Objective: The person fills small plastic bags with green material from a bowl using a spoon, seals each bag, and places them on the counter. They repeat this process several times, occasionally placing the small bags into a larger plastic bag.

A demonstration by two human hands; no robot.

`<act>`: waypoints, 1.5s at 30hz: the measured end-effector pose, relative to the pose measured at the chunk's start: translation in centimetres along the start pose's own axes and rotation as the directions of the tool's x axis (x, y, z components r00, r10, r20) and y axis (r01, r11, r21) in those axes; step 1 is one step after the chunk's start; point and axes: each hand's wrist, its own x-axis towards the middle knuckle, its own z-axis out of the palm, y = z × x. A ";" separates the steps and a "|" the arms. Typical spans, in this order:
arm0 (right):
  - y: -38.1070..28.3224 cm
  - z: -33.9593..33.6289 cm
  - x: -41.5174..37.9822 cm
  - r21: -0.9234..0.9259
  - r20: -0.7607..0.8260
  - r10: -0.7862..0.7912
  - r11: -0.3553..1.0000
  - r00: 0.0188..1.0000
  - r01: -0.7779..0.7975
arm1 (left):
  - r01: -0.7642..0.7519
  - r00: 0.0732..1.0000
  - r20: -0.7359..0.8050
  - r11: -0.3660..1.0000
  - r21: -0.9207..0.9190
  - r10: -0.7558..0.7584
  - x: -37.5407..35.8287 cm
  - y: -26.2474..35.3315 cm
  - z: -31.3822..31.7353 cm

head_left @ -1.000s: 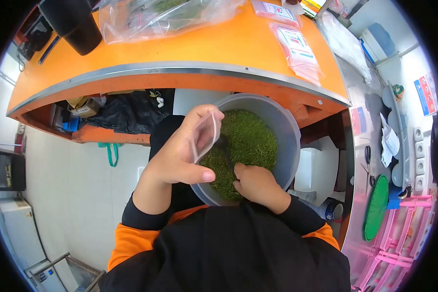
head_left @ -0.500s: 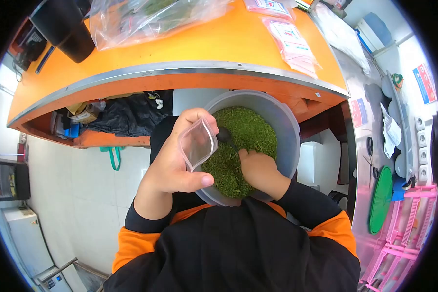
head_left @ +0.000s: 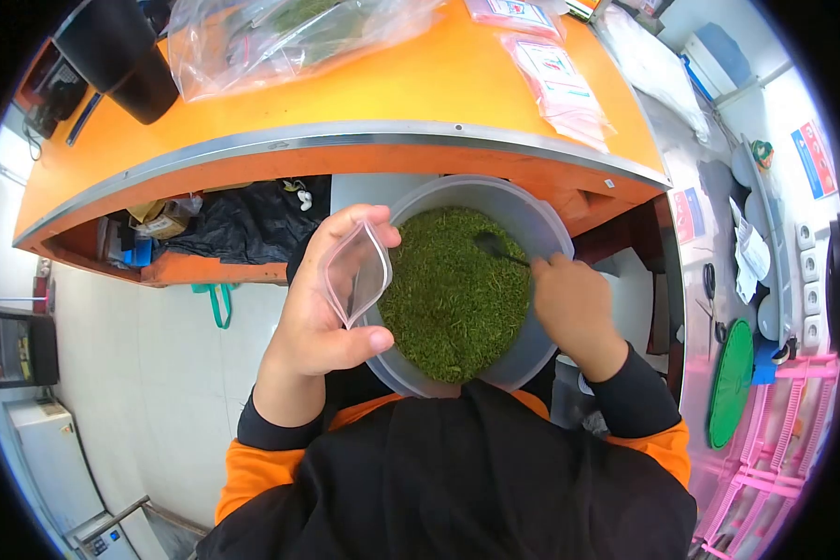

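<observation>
A small clear zip bag is held in my left hand, its mouth spread apart and facing up, with thumb and fingers around its sides. My right hand grips the handle of a black spoon near the right rim of a large clear plastic tub. The spoon's bowl lies over the chopped dried green herb that fills much of the tub. From the head view, the bag overlaps the tub's left edge.
An orange desk spans the front, bearing a big clear plastic bag, a black cup and pink printed packets. Rightward are scissors, a green lid and a pink rack. Black plastic lies under the desk.
My right hand and the spoon have moved right, away from the bag's mouth to the tub's right side. My left hand with the bag has shifted slightly left.
</observation>
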 end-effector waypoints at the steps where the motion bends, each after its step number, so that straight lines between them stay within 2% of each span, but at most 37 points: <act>1: 0.3 -0.2 -0.8 -0.026 0.079 -0.018 0.999 0.997 0.020 | 0.000 1.000 0.001 1.000 -0.017 0.000 0.1 -0.1 0.0; 2: 0.4 -0.2 -1.5 -0.051 0.154 -0.033 0.998 0.987 0.041 | 0.004 1.000 0.017 1.000 -0.013 -0.004 0.3 -0.2 0.2; 3: 0.0 0.1 -2.4 -0.061 0.211 -0.112 0.990 0.971 0.127 | 0.007 0.999 0.033 1.000 -0.009 -0.007 0.4 -0.3 0.4; 6: -0.6 0.2 -3.5 0.089 0.275 -0.189 0.981 0.943 0.171 | 0.027 0.996 0.082 1.000 0.011 -0.028 0.6 -0.5 1.1; 7: -0.5 0.1 -3.4 0.110 0.290 -0.141 0.987 0.947 0.114 | 0.034 0.994 0.101 0.999 0.022 -0.036 0.7 -0.5 1.3; 11: 1.5 -1.0 -3.8 0.305 0.110 -0.080 0.951 0.991 0.043 | -0.053 0.984 0.176 0.984 0.168 0.023 1.2 -1.1 1.9; 13: 2.9 -2.0 -4.4 0.445 0.013 -0.010 0.896 1.000 0.003 | 0.014 0.984 0.169 0.972 0.236 -0.055 1.4 -1.0 2.4; 15: 3.7 -3.6 -5.1 0.560 0.008 0.094 0.825 0.996 -0.082 | 0.085 0.979 0.151 0.949 0.305 -0.136 1.5 -0.9 3.0; 20: 3.8 -7.0 -6.4 0.692 -0.027 0.284 0.697 0.958 -0.187 | 0.110 0.958 0.152 0.800 0.589 -0.244 2.5 -2.2 4.2; 21: 3.8 -6.8 -6.5 0.751 -0.074 0.334 0.638 0.940 -0.168 | 0.116 0.954 0.146 0.768 0.630 -0.264 2.8 -2.5 4.4; 22: 3.8 -6.3 -6.6 0.721 -0.175 0.303 0.688 0.937 -0.088 | 0.122 0.949 0.137 0.734 0.668 -0.283 3.0 -2.8 4.6; 23: 3.8 -5.6 -6.5 0.680 -0.275 0.267 0.733 0.924 -0.009 | 0.063 0.963 0.146 0.721 0.690 -0.224 3.0 -3.3 4.7; 24: 3.9 -5.3 -6.4 0.631 -0.370 0.225 0.773 0.901 0.065 | 0.070 0.963 0.139 0.715 0.696 -0.230 3.1 -3.4 4.8; 27: 3.0 -5.6 -5.8 0.439 -0.434 0.133 0.895 0.891 0.080 | 0.078 0.963 0.129 0.705 0.705 -0.235 3.3 -3.5 5.1; 29: 2.8 -5.7 -5.8 0.474 -0.430 0.172 0.878 0.886 0.060 | 0.067 0.965 0.134 0.712 0.699 -0.223 3.3 -3.7 5.0; 32: 3.5 -5.2 -5.6 0.549 -0.438 0.244 0.835 0.865 0.043 | 0.151 0.953 0.089 0.710 0.688 -0.289 3.2 -2.8 5.1; 35: 3.3 -4.2 -4.9 0.574 -0.406 0.294 0.819 0.865 -0.009 | 0.124 0.976 0.049 0.728 0.675 -0.212 2.8 -2.8 5.4; 36: 2.8 -4.1 -4.6 0.572 -0.387 0.307 0.819 0.869 -0.034 | 0.071 0.987 0.047 0.681 0.728 -0.153 2.8 -3.0 5.5; 39: -0.1 -4.7 -3.0 0.478 -0.595 0.017 0.811 0.804 0.337 | -0.045 0.998 0.055 0.549 0.835 -0.001 2.7 -3.8 6.1; 43: -1.6 -2.1 -1.7 0.464 -0.544 -0.112 0.786 0.831 0.410 | -0.151 0.984 0.088 0.451 0.880 0.157 2.0 -4.9 6.5; 44: -1.4 -2.3 -1.7 0.495 -0.577 -0.055 0.770 0.815 0.403 | -0.187 0.973 0.109 0.418 0.889 0.203 2.0 -5.0 6.4; 45: -1.3 -2.8 -1.9 0.526 -0.604 0.001 0.752 0.797 0.398 | -0.181 0.977 0.103 0.480 0.858 0.185 2.2 -4.6 6.4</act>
